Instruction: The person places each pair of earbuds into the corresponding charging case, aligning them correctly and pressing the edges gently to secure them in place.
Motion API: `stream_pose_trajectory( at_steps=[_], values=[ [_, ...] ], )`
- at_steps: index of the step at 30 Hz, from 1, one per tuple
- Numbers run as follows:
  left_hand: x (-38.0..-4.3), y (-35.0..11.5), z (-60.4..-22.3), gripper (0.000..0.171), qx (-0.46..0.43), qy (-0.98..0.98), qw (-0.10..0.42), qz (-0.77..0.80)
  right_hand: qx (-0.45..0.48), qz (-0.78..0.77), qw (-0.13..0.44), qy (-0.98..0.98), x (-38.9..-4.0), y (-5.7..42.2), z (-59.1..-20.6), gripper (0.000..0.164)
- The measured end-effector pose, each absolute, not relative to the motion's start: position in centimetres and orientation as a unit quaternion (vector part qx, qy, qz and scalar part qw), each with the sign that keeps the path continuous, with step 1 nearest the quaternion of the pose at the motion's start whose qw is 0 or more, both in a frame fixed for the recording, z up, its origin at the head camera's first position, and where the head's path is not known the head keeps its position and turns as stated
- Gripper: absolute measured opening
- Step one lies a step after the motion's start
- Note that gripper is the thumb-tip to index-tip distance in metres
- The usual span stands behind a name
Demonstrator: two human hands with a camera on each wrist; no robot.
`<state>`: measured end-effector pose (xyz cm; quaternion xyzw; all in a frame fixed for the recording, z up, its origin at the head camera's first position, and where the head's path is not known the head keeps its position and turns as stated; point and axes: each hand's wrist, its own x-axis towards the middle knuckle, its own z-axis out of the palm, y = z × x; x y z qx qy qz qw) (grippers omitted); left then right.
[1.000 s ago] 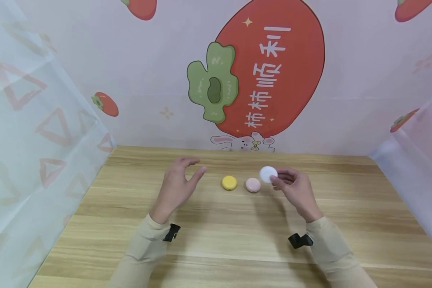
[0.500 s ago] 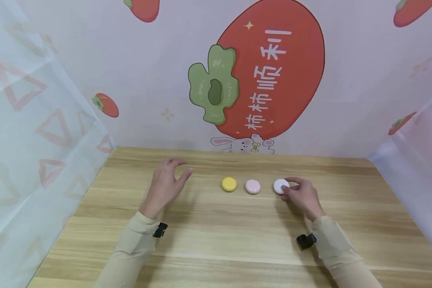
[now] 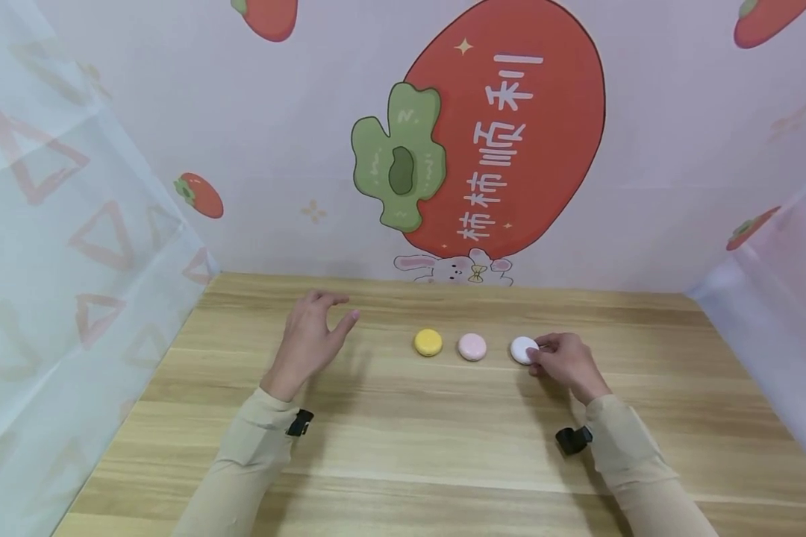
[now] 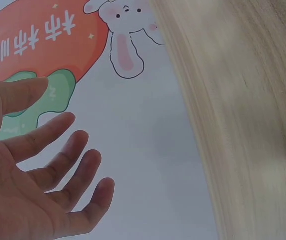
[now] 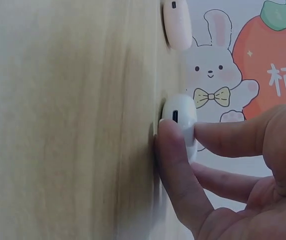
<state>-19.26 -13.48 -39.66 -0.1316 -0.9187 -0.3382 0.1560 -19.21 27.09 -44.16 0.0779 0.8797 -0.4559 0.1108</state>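
Three small glossy round discs stand in a row on the wooden table: yellow, pink and white. The white disc is at the right end, and my right hand pinches its right side between thumb and fingers. In the right wrist view, a dark slot shows in the rim of the white disc, close to the thumb; the pink disc has a similar slot. My left hand hovers left of the yellow disc, fingers relaxed and apart, holding nothing.
A white backdrop with a large red persimmon print rises behind the table's back edge. White printed sheets hang at the left and right sides. Each wrist carries a black camera mount.
My right hand has moved right and down, bringing the white disc from above the table into line with the other two. My left hand has drawn back leftward.
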Motion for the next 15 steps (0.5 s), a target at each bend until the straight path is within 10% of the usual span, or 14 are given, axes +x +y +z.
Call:
stream_pose_trajectory(
  at_steps=[15],
  values=[
    [-19.58,-13.07,-39.60,0.036,-0.136,-0.923,0.149,-0.327,0.064,-0.435,0.111,0.891,-19.24,27.58,-43.80,0.049]
  ],
)
